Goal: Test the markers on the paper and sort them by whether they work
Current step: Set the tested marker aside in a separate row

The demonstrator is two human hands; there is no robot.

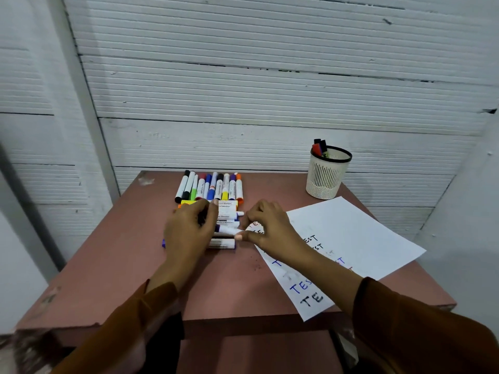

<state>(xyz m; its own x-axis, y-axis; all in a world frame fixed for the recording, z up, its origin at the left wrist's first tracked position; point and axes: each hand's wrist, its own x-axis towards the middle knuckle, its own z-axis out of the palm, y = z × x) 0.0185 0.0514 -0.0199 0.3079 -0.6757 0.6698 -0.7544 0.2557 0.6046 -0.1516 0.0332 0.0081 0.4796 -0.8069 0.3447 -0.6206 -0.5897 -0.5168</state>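
Filling the lower half of the view, a reddish-brown table stands against a white ribbed wall, its surface scuffed near the left edge. Across the right side lies a sheet of white paper, turned at an angle so its near corner hangs past the table's front edge; the word TEST is written on it several times in black, blue and a fainter colour, and the right forearm in a brown sleeve crosses over part of that writing.

At the far right corner, just beyond the paper, stands a white mesh pen cup with a dark rim, holding a few markers whose red, blue and black caps poke out at its left side.

Near the far edge, a row of capped markers lies side by side, pointing away from the person, touching one another, with caps in black, green, red, blue, yellow, purple and orange. Directly in front of that row a second group of markers lies crosswise, stacked toward the person; both hands cover much of it.

The left hand rests on the left ends of the crosswise markers with fingers curled down onto them. The right hand sits at their right ends, half over the paper's edge, with its fingers curled and thumb and fingertip pinching the white tip end of one marker.
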